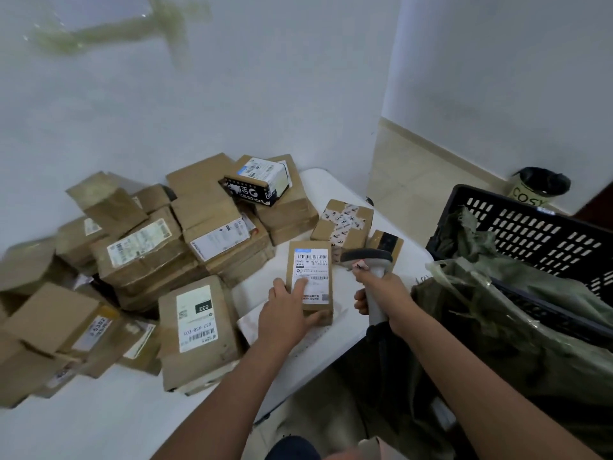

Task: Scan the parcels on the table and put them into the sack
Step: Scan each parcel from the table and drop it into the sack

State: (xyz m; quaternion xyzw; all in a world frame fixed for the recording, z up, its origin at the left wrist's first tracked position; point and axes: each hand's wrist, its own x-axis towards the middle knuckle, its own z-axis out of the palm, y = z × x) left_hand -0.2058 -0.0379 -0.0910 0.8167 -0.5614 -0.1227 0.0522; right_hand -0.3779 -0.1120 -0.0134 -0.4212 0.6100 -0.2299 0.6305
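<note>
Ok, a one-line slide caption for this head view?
Left hand holds a labelled parcel on the table while the right hand aims the scanner at it.

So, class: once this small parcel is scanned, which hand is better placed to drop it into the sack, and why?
Probably the left hand: it already holds the small parcel, whereas the right hand grips the scanner. The sack lies to the right, so it must reach across.
</note>
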